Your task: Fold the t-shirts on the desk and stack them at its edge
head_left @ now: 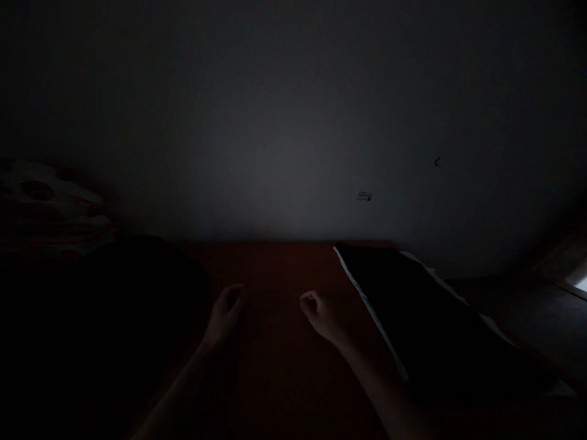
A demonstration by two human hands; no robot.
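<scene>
The picture is very dark. My left hand [224, 316] is over the reddish-brown tabletop [279, 348], beside a large black heap [142, 287] whose kind I cannot make out. Its thumb and index finger stand apart with no visible object between them. To the right, my right hand [322, 318] is curled, the fingers bent round toward the thumb. Whatever it may hold is lost in the dark. A black cloth-like piece with pale edges [413, 305] lies on the right of the tabletop, apart from that hand.
A pale wall [284, 140] rises behind the tabletop, with a small printed mark [364, 196] and a small dark hook-like thing [437, 161] on it. Patterned fabric [59, 208] is piled at the far left. At the far right, some light falls on a floor-like surface [557, 308].
</scene>
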